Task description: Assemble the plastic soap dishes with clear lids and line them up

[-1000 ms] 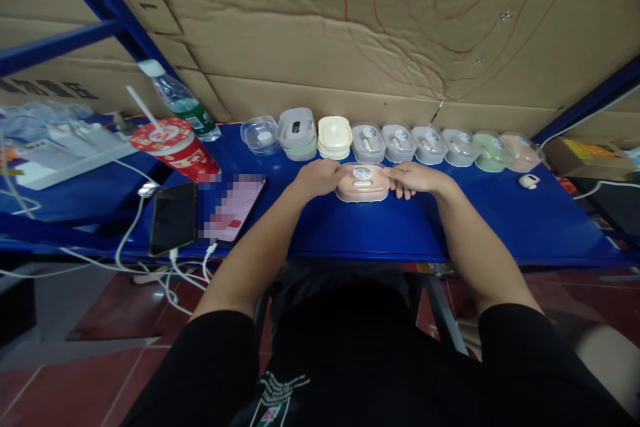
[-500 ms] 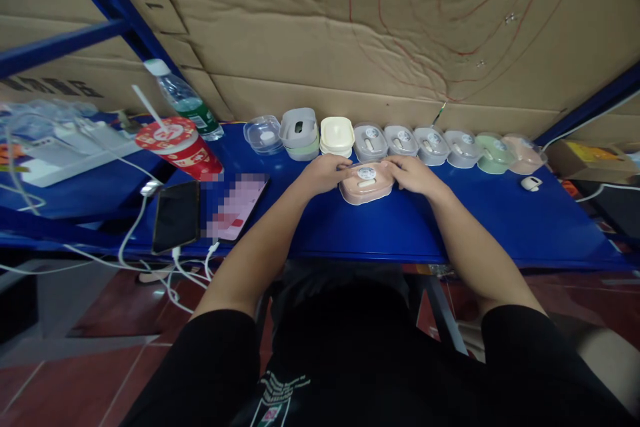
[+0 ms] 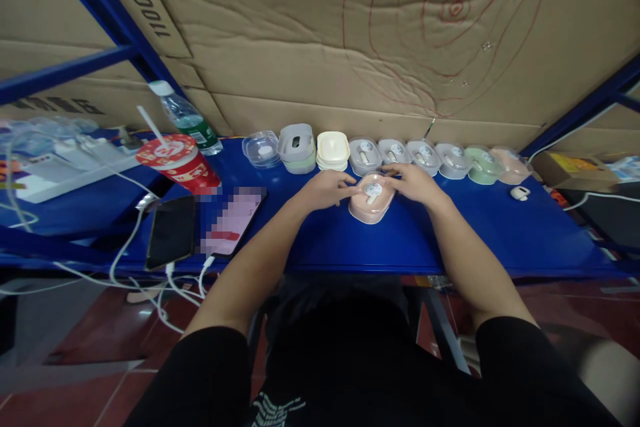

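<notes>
As the left hand and right hand touch the pink box mid-frame, fingers parted, angling it seems the step. Control likely calls for light, even contact.

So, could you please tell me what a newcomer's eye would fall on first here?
Probably the pink container between the left hand and the right hand, near the picture's middle. Next, the red cup at left and the red rings drawn on the cardboard behind the table.
</notes>
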`<state>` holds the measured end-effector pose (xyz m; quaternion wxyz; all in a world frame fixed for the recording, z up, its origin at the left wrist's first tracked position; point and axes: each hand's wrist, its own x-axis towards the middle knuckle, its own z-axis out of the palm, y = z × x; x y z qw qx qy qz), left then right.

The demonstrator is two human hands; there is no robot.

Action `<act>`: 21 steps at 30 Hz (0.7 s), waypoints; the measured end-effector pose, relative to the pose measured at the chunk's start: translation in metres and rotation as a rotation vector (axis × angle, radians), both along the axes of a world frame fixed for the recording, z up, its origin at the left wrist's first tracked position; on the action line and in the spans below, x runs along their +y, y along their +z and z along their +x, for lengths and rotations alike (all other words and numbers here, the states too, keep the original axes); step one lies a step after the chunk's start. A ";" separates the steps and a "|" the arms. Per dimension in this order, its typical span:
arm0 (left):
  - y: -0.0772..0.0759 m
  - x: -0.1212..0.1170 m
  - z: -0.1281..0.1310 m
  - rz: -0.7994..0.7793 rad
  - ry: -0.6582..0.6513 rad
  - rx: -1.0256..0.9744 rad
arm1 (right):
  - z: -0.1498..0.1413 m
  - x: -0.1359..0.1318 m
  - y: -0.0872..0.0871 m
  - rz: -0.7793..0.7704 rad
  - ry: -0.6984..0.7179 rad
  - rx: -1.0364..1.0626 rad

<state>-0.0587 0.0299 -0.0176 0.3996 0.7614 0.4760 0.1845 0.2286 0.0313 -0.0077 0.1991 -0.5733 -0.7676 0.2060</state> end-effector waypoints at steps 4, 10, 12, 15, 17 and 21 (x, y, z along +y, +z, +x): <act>-0.005 -0.011 0.014 -0.051 -0.170 -0.136 | 0.002 -0.013 0.021 0.162 -0.154 -0.202; -0.015 -0.029 0.046 0.184 -0.382 0.008 | -0.040 -0.046 0.023 0.330 -0.132 0.091; -0.017 -0.026 0.046 0.329 -0.310 0.063 | -0.059 -0.052 0.010 0.256 -0.071 0.306; -0.018 -0.012 0.032 0.441 -0.100 0.143 | -0.077 -0.044 -0.015 0.185 -0.050 0.547; -0.017 0.000 0.018 0.494 0.048 0.142 | -0.079 -0.031 -0.029 0.142 -0.084 0.604; -0.018 0.017 -0.001 0.526 0.211 0.166 | -0.064 -0.001 -0.041 0.127 -0.206 0.647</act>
